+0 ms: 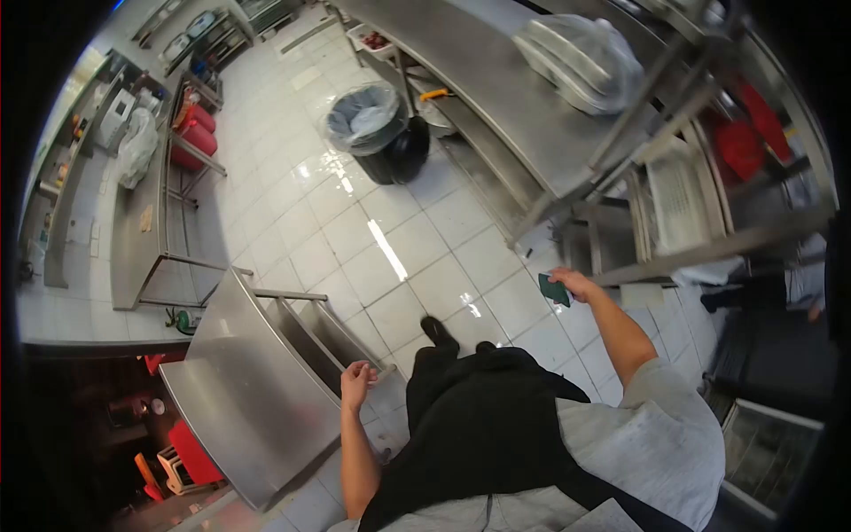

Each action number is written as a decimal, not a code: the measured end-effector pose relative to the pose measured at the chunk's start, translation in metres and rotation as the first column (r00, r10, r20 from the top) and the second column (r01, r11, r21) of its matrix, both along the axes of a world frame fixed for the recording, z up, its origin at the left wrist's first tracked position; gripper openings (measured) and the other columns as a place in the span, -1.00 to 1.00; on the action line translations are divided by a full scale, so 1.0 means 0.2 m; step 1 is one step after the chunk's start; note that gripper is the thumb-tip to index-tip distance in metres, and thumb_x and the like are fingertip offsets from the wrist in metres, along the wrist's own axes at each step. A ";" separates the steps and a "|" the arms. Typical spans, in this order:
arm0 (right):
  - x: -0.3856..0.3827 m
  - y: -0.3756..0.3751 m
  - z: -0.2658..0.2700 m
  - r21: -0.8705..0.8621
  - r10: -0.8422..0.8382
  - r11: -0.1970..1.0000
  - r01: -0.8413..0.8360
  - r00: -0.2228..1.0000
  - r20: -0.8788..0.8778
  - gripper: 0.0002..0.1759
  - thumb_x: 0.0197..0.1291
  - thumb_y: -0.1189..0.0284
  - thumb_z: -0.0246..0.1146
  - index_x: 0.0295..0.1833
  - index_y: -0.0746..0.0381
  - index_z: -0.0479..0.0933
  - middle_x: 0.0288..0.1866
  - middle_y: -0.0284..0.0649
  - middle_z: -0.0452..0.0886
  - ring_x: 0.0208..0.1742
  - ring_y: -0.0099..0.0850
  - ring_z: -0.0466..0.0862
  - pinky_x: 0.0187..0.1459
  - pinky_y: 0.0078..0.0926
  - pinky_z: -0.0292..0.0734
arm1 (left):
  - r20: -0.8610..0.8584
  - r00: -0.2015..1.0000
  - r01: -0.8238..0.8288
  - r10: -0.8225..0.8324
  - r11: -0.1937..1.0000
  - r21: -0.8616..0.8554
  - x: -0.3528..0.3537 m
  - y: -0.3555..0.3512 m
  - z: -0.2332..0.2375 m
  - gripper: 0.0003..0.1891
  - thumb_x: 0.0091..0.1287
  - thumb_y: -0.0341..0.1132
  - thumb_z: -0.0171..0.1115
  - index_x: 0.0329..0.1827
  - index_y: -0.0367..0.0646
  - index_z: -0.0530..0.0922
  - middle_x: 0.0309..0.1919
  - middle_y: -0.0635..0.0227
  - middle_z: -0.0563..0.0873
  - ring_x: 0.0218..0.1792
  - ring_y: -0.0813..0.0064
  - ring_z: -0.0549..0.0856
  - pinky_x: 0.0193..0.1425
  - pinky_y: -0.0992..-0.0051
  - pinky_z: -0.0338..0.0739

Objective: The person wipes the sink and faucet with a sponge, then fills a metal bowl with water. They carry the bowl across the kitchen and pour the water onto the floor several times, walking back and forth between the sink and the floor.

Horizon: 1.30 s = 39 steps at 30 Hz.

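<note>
The right hand (576,284) is out to the right, fingers pinched around a small green pad (555,290). The pad hangs in the air just beside the near end of a steel rack (674,253). From this view it seems to touch neither the rack nor anything else.

The left hand (356,383) is empty, with its fingers loosely curled and slightly apart. It hovers at the right edge of a steel table (239,372) on the near left. Whether it brushes that edge cannot be told.

The person stands on the white tiled floor (355,230) between the table and the rack, 1 dark shoe forward. Farther off, a black bin (372,124) with a grey liner stands by a long counter (496,80). A clear bag (581,58) of pale trays lies on that counter.

As for progress, the pad is picked up and held ready, so that part looks done. It rests on no surface, and neither the table nor the rack shows foam or wet streaks that I can make out. By that, any work on the 2 steel surfaces seems barely begun, though glare off the metal makes this hard to judge.
</note>
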State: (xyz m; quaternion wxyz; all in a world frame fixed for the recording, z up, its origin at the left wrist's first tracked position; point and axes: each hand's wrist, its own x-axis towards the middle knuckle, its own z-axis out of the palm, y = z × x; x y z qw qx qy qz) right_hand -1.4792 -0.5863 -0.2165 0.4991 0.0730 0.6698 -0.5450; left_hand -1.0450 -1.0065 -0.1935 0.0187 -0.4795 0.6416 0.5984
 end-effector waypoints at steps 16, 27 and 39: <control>-0.28 -0.82 -0.43 0.293 -0.190 0.944 0.152 0.976 0.104 -0.70 0.18 0.28 0.21 -0.03 0.20 0.49 -0.21 -0.09 0.57 -0.31 -0.15 0.64 -0.37 -0.08 0.64 | -0.140 0.959 0.227 -0.245 0.964 -0.138 -1.45 -1.65 0.00 -0.75 0.39 -0.26 0.13 -0.05 -0.24 0.59 -0.36 0.28 0.72 -0.40 0.56 0.68 -0.41 0.55 0.53; -1.33 -2.50 -0.70 -0.035 -0.108 0.992 0.125 0.943 0.314 -0.74 0.23 0.35 0.21 -0.04 0.26 0.56 -0.11 -0.19 0.63 -0.09 -0.34 0.65 -0.05 -0.34 0.57 | 0.353 0.920 0.249 -0.173 0.951 -0.182 -1.00 -2.49 -0.46 -0.62 0.21 -0.07 0.28 -0.20 -0.27 0.64 -0.41 0.01 0.73 -0.30 0.09 0.73 -0.14 0.28 0.61; -2.05 -4.03 -0.29 0.154 0.332 0.936 -0.316 0.940 -0.085 -0.60 0.30 0.26 0.14 0.19 0.16 0.52 0.17 -0.25 0.55 0.20 -0.42 0.47 0.22 -0.44 0.32 | 0.571 0.759 0.331 -0.312 0.941 0.073 -0.92 -3.20 -0.59 -0.65 0.18 -0.02 0.29 -0.35 -0.19 0.67 -0.44 0.20 0.74 -0.21 0.42 0.72 -0.10 0.33 0.60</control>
